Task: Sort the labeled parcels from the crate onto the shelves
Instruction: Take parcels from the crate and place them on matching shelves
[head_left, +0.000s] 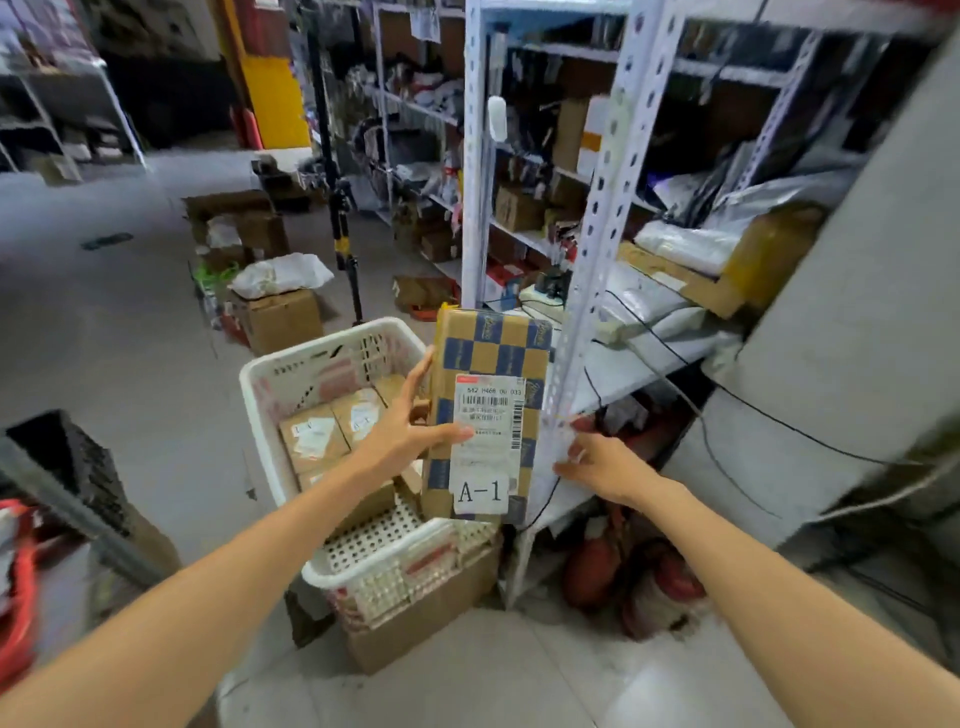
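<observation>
I hold a brown parcel (491, 400) with blue checks upright over the white crate (332, 358). It bears a barcode label and a white tag reading A-1. My left hand (410, 426) grips its left edge, thumb across the label. My right hand (597, 462) hovers at the parcel's lower right edge with loosely curled fingers; I cannot tell whether it touches. Several brown labeled parcels (314, 439) lie in the crate. The white metal shelves (623, 374) stand just right of the parcel, behind an upright post (587, 291).
The crate sits on a cardboard box (426, 623). More boxes (283, 319) and a tripod pole (340, 208) stand on the floor behind. Black cables (706, 431) hang over the shelf edge. Red objects (592, 571) lie under the shelf. A grey pillar (857, 312) rises at right.
</observation>
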